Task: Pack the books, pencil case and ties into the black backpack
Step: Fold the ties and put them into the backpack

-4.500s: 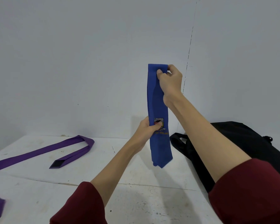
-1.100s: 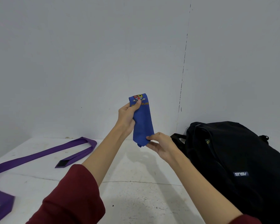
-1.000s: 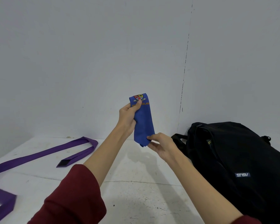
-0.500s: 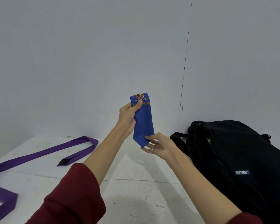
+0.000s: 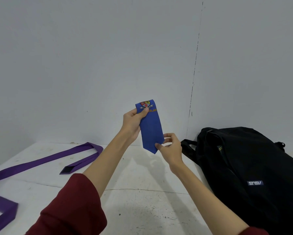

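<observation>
- The folded royal-blue fabric tie [image 5: 151, 129], with a coloured crest and orange lettering near its top fold, is held upright in the air above the far middle of the white, scuffed table [image 5: 139, 200], its pointed tip downward.
- The left hand [image 5: 132, 123] grips the tie's upper part — thumb pressed on the crest at the front, fingers curled behind.
- The right hand [image 5: 169, 148] pinches the tie's lower tip between thumb and curled fingers, just left of the backpack.
- The black fabric backpack [image 5: 254, 167] lies on the right side of the table against the grey wall, its top toward the far end, a small grey-and-blue logo patch on its near face; a black strap trails out to its left.
- A long purple fabric tie [image 5: 46, 161] lies across the left of the table, bent back on itself at the far end — its dark-lined end points toward the near side.
- Both forearms are bare, with dark red sleeves [image 5: 71, 206] pushed up at the near edge.
</observation>
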`<state>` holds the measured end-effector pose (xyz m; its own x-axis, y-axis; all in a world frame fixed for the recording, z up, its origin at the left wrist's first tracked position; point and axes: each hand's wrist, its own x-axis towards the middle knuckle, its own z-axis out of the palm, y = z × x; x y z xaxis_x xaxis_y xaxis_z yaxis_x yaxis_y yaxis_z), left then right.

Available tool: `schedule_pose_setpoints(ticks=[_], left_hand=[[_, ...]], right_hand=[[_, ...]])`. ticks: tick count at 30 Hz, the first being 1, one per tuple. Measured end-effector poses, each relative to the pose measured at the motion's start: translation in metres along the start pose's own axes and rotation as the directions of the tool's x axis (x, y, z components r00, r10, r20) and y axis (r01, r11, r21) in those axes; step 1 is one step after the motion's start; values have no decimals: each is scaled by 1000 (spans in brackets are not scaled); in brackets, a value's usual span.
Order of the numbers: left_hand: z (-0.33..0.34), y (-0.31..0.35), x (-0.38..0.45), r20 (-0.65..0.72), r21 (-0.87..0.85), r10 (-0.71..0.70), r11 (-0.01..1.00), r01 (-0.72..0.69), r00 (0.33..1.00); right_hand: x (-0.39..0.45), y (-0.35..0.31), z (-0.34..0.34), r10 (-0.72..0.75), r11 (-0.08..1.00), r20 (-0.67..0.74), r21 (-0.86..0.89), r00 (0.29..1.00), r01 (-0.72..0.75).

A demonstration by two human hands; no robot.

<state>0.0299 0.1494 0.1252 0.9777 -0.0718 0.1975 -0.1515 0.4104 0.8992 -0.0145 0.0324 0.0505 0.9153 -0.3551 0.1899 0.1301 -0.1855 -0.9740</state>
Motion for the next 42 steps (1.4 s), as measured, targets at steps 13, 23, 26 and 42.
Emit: schedule_pose_setpoints(ticks=[13, 23, 26, 42], left_hand=[[21, -5, -16, 144, 253, 129, 954, -163, 981], [22, 10, -6, 183, -45, 52, 998, -45, 982], [23, 11, -2, 167, -42, 16, 999, -9, 986], [17, -53, 18, 397, 345, -428, 889, 300, 812]], right_hand=[[5, -22, 16, -218, 975, 93, 69, 971, 213], [14, -8, -1, -223, 972, 83, -60, 971, 229], [12, -5, -2, -254, 955, 27, -148, 967, 255], [-6, 2, -52, 80, 996, 99, 24, 992, -83]])
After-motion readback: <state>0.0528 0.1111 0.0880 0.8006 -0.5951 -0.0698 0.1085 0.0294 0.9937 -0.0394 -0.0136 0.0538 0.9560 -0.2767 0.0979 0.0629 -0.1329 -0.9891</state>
